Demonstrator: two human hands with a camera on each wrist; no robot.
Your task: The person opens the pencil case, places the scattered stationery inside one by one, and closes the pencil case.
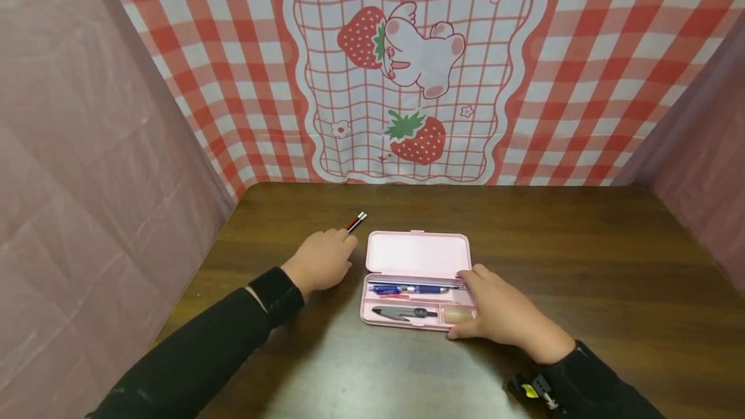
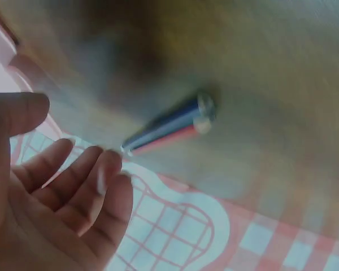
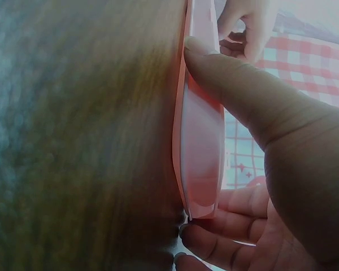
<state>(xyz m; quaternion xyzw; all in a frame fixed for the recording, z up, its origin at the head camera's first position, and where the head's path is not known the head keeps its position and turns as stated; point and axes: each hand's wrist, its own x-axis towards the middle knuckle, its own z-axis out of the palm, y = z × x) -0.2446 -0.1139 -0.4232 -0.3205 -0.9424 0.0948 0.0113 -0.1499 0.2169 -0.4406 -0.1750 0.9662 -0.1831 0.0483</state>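
Two slim pencils (image 1: pixel 357 221), one red and one dark with pale ends, lie on the table beyond my left hand (image 1: pixel 324 258). In the left wrist view the fingers are loosely bent, the thumb is apart from them, and the pencils (image 2: pixel 169 127) lie just past the fingertips. A pink pencil case (image 1: pixel 418 254) lies flat with its lid folded back. My right hand (image 1: pixel 503 312) grips its right end between thumb and fingers. Inside are a blue pen (image 1: pixel 427 290), a grey drawing compass (image 1: pixel 401 312) and a yellowish block (image 1: pixel 456 314), possibly an eraser.
The brown wooden table (image 1: pixel 559 231) has rounded far corners. Behind it hangs a red checked curtain (image 1: pixel 233 50) with strawberries. Plain pink cloth (image 1: pixel 75 180) hangs on the left, with similar cloth on the right.
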